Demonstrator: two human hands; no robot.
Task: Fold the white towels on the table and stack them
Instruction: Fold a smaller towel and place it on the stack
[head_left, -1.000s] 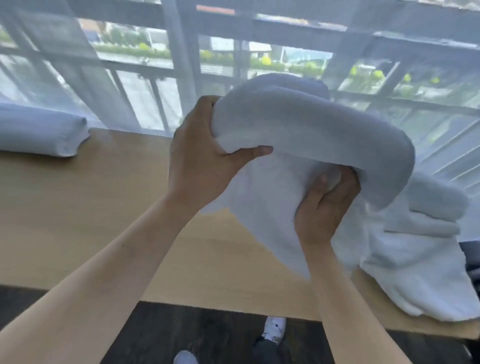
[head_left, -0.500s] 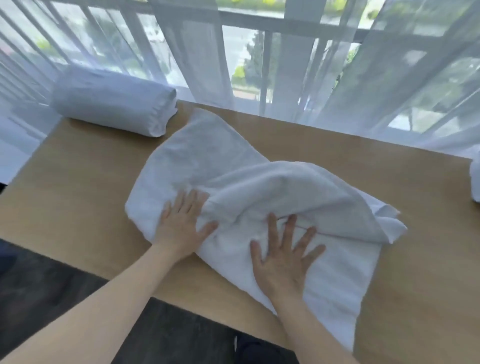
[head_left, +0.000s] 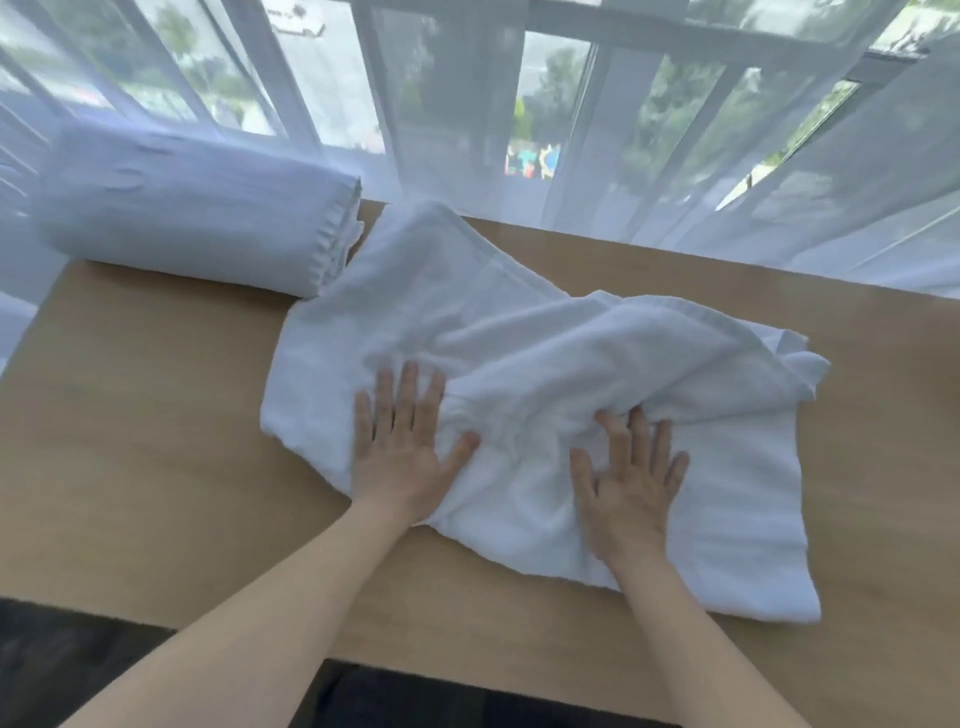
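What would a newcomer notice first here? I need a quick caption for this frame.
A rumpled white towel sprawls across the middle of the wooden table, with the left hand and right hand pressed flat on its near edge. A folded towel sits at the far left corner.

Left hand (head_left: 402, 449) and right hand (head_left: 626, 480) lie flat, fingers (head_left: 408, 389) spread.

You're standing at a plain wooden counter (head_left: 156, 415) pushed right up against a big window (head_left: 545, 130), sheer white curtains (head_left: 779, 208) hanging over the glass, railing bars, trees and a street outside; with white towels (head_left: 519, 364) on the wood and a dark floor (head_left: 78, 660) below, it looks like a room in a home or hotel
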